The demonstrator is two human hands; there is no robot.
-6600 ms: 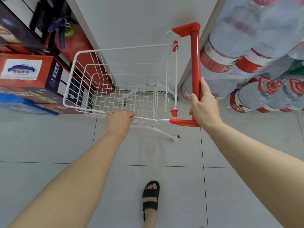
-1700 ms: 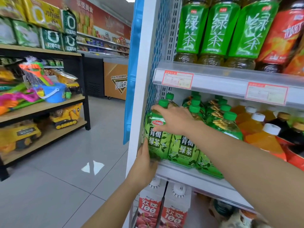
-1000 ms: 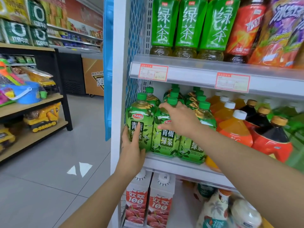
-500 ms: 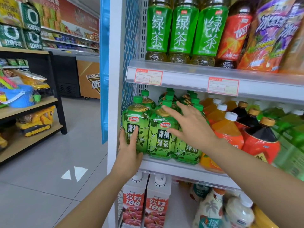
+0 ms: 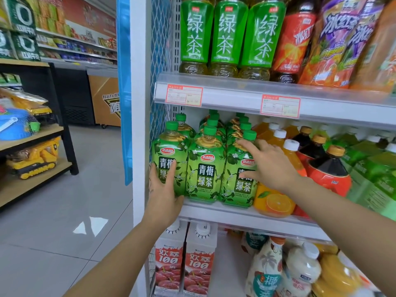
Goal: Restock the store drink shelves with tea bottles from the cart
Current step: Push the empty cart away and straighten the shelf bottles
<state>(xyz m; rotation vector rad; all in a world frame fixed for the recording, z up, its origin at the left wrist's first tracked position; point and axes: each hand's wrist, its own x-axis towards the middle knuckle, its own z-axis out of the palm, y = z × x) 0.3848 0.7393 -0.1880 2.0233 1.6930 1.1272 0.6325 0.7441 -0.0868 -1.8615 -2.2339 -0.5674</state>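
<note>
- Three squat tea bottles stand upright in the front row at the left end of the middle shelf (image 5: pixel 235 213), touching side by side: left bottle (image 5: pixel 171 151), middle bottle (image 5: pixel 205 168), right bottle (image 5: pixel 233 166). More stand behind.
- Each has a green cap, a green label with white blossoms, and yellow tea showing at the shoulder.
- Left hand (image 5: pixel 164 200) wraps the left bottle's lower side, thumb across its label.
- Right hand (image 5: pixel 272 166), fingers straight and spread, lies on the right bottle, beside orange juice (image 5: pixel 274 202).

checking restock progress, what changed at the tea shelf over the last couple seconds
The right hand released the left front green plastic tea bottle, slid right, and now rests open on the third green front bottle. The left hand stayed holding the left bottle's lower side.
</note>
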